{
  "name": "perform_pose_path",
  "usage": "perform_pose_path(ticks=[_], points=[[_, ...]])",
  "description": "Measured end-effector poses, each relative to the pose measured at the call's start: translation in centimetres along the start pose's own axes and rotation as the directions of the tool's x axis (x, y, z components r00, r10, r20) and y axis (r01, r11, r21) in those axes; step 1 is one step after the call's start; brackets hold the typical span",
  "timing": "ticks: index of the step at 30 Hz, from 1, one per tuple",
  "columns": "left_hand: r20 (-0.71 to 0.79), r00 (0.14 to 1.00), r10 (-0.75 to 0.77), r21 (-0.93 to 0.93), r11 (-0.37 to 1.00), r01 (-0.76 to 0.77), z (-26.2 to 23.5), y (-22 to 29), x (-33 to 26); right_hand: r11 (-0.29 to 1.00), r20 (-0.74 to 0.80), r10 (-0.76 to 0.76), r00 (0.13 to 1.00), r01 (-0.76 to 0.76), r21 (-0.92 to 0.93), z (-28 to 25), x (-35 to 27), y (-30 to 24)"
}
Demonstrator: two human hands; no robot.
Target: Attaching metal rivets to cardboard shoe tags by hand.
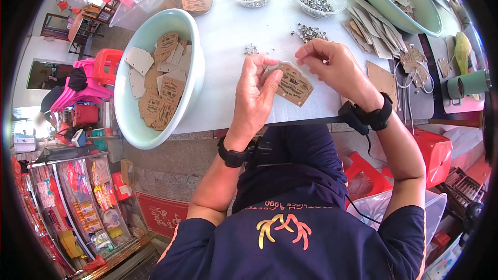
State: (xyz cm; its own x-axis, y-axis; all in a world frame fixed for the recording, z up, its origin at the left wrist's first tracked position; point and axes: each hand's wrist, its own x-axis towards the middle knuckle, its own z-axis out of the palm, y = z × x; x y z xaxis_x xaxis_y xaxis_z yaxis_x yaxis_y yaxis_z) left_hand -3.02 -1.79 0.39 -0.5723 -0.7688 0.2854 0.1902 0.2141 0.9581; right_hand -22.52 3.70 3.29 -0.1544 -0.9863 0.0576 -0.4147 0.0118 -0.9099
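Observation:
A brown printed cardboard tag (294,87) with a shaped top edge is pinched between the thumb and fingers of my left hand (254,91). It is tilted just above the white tabletop (223,46), near the front edge. My right hand (334,65) is at the tag's upper right corner with its fingers curled together. Whatever those fingertips hold, if anything, is too small to make out. Just beyond my hands lie a heap of small metal rings or eyelets (311,33) and a smaller scatter of shiny silver pieces (251,49).
A pale green basin (194,46) of tags stands at the left, another green basin (433,25) at the far right. Two clear bowls (340,4) of metal pieces stand at the back. Blank-backed tags (373,28) are stacked at the right, near white cables (410,80) and a green mug (455,87).

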Motion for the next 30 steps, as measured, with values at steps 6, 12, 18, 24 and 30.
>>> perform_pose_path(ticks=[6, 12, 18, 24, 30], points=[[0.045, 0.996, -0.071, 0.009, 0.997, 0.071, -0.8, 0.6, -0.5, 0.993, -0.116, -0.081, 0.99, 0.069, -0.099, -0.4, -0.5, 0.3], [0.039, 0.994, -0.106, 0.025, 0.994, 0.105, -1.6, 0.8, -1.2, 0.958, -0.04, -0.052, 0.998, 0.038, -0.283, -0.9, 0.3, -0.9], [0.031, 0.991, -0.127, 0.015, 0.992, 0.127, -1.4, 0.9, -0.9, 0.789, 0.032, -0.262, 0.965, 0.233, -0.569, 0.4, 1.7, 0.7], [-0.061, 0.998, -0.007, 0.283, 0.959, 0.024, -1.3, 0.2, 0.3, 0.694, 0.114, -0.247, 0.962, 0.258, -0.673, 0.5, 2.2, 0.2], [-0.291, 0.942, 0.165, 0.287, 0.955, -0.078, -1.0, -0.1, 1.2, 0.744, 0.14, -0.293, 0.946, 0.318, -0.588, -0.1, 2.6, -0.4]])
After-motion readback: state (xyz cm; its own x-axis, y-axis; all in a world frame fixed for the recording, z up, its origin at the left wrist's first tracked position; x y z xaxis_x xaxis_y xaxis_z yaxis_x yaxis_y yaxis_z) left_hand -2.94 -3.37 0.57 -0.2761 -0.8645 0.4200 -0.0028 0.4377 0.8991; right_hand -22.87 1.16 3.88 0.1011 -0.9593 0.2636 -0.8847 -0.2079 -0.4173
